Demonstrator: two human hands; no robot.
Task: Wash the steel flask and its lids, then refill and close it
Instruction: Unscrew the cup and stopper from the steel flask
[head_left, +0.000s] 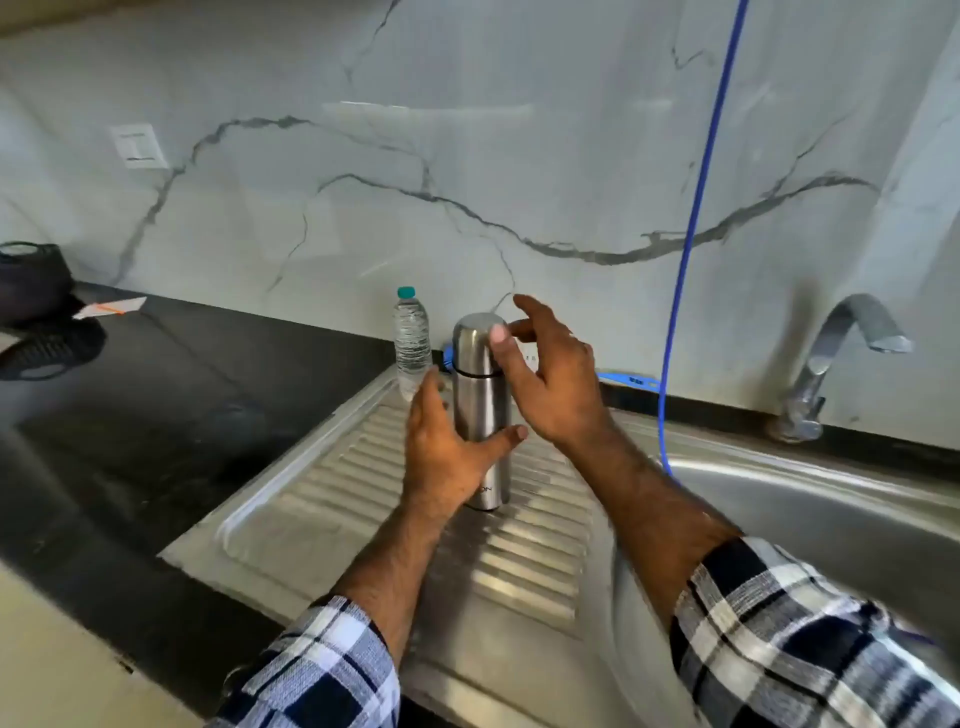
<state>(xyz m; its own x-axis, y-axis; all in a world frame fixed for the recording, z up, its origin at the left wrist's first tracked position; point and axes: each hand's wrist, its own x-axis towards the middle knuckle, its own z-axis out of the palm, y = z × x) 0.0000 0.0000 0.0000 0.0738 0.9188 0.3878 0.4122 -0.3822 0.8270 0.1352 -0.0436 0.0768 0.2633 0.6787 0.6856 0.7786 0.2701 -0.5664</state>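
Note:
The steel flask (480, 405) stands upright on the ribbed drainboard (332, 499) with its steel cap lid (475, 343) on. My left hand (441, 457) lies against the flask's lower body from the front left, fingers straight up and thumb across the front. My right hand (550, 379) is at the cap from the right. Its thumb touches the cap and its fingers are spread apart behind it. Neither hand is wrapped around the flask. The flask's lower left side is hidden by my left hand.
A small plastic water bottle (412, 340) with a teal cap stands just behind the flask to its left. The sink basin (810, 514) lies to the right, with a steel tap (836, 358) at the wall. A blue hose (691, 234) hangs into the basin. Black counter (171, 395) spreads left.

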